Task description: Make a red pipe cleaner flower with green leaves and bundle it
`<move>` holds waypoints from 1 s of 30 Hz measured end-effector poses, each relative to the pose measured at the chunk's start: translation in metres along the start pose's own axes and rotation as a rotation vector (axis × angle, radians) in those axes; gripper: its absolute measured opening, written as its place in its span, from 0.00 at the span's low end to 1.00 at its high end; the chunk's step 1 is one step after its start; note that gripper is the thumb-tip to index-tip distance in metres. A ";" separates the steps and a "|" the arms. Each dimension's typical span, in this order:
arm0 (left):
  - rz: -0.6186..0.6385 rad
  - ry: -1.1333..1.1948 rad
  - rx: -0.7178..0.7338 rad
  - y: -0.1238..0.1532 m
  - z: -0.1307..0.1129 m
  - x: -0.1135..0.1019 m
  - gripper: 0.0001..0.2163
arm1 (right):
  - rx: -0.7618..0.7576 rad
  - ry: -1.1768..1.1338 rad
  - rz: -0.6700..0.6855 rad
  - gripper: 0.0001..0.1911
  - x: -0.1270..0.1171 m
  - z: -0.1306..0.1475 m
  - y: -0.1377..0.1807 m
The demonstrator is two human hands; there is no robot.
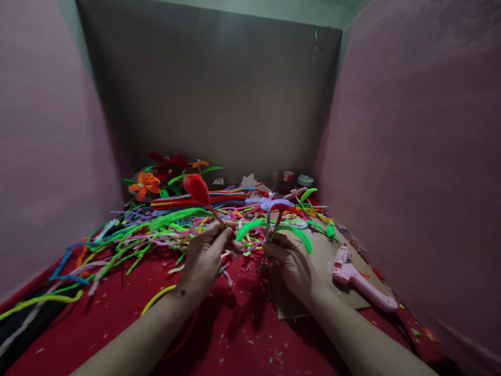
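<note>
My left hand (207, 256) pinches the stem of a red pipe-cleaner tulip (198, 189), whose bud tilts up to the left. A long green leaf (180, 216) reaches leftward from near that stem. Closed around another stem, my right hand (291, 261) holds a lilac pipe-cleaner flower (269, 202) upright, with green leaves (299, 237) curving out on both sides. A dark red pipe-cleaner piece shows just behind the lilac petals; whether it is in the same grip I cannot tell. The two hands are a short way apart over the red cloth.
Loose coloured pipe cleaners (133, 237) are heaped across the red cloth (250, 334). A pink glue gun (364, 282) lies on a cardboard sheet (289, 305) at right. Finished flowers, including an orange one (144, 185), and jars (305, 180) stand at the back. Walls enclose three sides.
</note>
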State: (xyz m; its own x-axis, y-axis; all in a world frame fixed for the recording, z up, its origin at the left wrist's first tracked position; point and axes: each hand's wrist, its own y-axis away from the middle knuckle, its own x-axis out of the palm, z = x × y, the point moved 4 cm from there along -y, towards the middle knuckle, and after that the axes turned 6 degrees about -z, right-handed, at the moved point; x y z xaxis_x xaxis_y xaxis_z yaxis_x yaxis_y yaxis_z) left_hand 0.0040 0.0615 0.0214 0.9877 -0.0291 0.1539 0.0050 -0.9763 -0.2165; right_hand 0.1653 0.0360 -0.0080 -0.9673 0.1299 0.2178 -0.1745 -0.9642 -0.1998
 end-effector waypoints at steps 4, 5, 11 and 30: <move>0.087 0.180 -0.146 -0.005 0.017 0.004 0.13 | 0.017 -0.073 0.107 0.06 0.008 0.006 0.004; 0.121 0.213 -0.160 -0.004 0.019 0.006 0.14 | 0.024 -0.101 0.133 0.08 0.010 0.005 0.005; 0.213 0.224 -0.145 0.009 0.014 0.016 0.08 | 0.073 -0.039 0.191 0.10 0.013 -0.004 0.008; 0.272 0.382 -0.221 0.016 0.006 0.025 0.05 | -0.291 0.372 0.283 0.08 0.013 0.018 0.011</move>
State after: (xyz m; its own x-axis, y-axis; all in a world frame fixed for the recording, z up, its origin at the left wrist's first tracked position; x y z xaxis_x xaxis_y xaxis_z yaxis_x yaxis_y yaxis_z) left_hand 0.0294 0.0461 0.0160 0.8207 -0.3239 0.4706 -0.3180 -0.9434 -0.0948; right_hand 0.1539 0.0225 0.0096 -0.9745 -0.0016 -0.2244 0.1094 -0.8765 -0.4689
